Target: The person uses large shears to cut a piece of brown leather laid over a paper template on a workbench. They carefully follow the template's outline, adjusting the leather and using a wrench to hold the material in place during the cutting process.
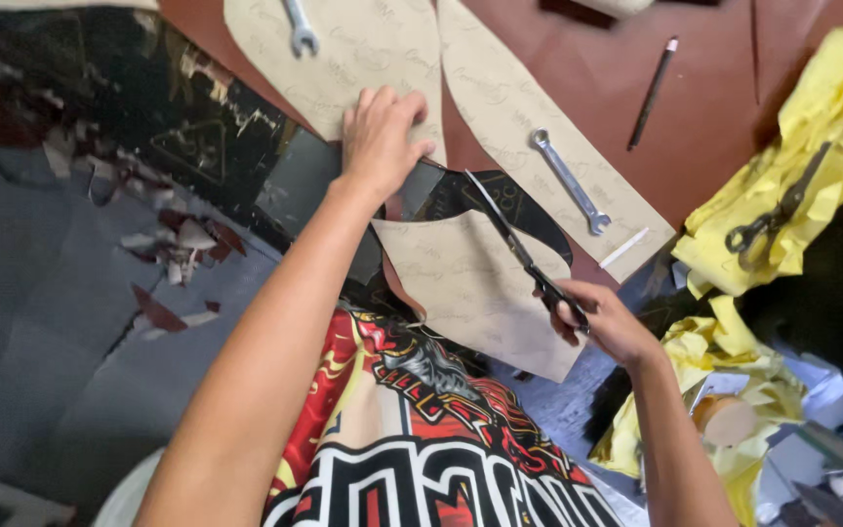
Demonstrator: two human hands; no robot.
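My left hand (380,140) presses flat on a tan paper pattern piece (348,68) lying on brown leather-like sheet (704,107). My right hand (602,317) grips black scissors (509,234), whose blades point up and left along the cut edge of the sheet. A cut tan pattern piece (470,293) hangs over the table edge between my hands. A long tan pattern strip (509,107) lies to the right, weighted by a spanner (570,181).
Another spanner (299,29) rests on the upper pattern piece. A dark pencil (652,93) and a white chalk stick (624,248) lie on the sheet. Yellow cloth (812,166) with a second pair of scissors (768,220) is at the right. Scraps (182,244) litter the grey floor.
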